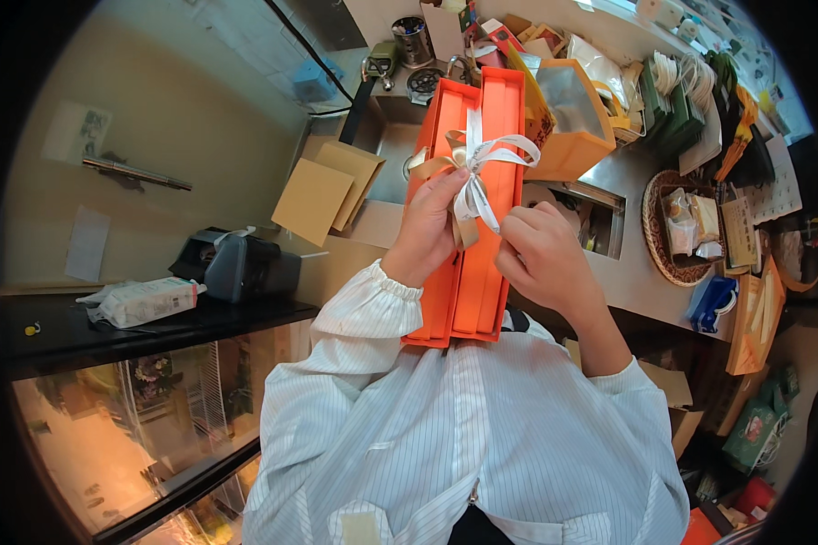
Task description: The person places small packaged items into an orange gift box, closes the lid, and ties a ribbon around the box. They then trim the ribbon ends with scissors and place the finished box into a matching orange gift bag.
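Two long, narrow orange cardboard boxes (494, 272) lie side by side in front of my chest, their far ends over the counter. A white printed ribbon and a gold ribbon are tied in a bow (476, 162) across them. With thumb and fingers, my left hand (433, 221) pinches the bow near its knot and rests on the left box. Curled at the right edge of the boxes, my right hand (542, 252) grips the lower end of the white ribbon (480, 204). Part of the ribbon end is hidden by my fingers.
Tan cardboard pieces (313, 197) lie left of the boxes, beside a metal sink (392, 139). An orange paper bag (576, 146) stands at the right, near a woven basket (685, 266) of packets and a blue tape dispenser (709, 303). A dark machine (245, 266) sits left.
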A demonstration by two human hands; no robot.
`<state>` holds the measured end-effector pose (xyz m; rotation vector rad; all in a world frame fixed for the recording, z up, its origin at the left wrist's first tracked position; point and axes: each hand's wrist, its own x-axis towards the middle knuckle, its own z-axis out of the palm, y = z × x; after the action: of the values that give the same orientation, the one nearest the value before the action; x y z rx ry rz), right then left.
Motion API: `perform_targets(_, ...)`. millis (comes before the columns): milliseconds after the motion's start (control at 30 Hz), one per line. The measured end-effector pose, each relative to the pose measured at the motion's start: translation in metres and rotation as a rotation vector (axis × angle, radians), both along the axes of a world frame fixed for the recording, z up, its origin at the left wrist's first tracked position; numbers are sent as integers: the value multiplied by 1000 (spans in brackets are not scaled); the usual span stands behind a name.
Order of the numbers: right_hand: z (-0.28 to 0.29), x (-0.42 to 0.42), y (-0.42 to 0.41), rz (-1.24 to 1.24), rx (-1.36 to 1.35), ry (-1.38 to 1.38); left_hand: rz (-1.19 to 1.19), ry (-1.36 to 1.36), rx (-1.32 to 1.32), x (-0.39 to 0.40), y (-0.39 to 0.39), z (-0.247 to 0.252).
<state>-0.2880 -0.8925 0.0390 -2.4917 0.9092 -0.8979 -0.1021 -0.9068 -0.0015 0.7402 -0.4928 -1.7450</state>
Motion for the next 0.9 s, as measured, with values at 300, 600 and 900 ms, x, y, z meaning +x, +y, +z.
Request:
perform_targets(300,-9,-19,3,-29,205,-27,68,76,-55,3,-3,-14)
perform_targets(600,-12,-42,-4,-68,564,-304,73,80,-40,7,-5,-18)
perform_targets(900,-2,24,-85,-78,497,-388,-160,-25,-57,11,3,-5)
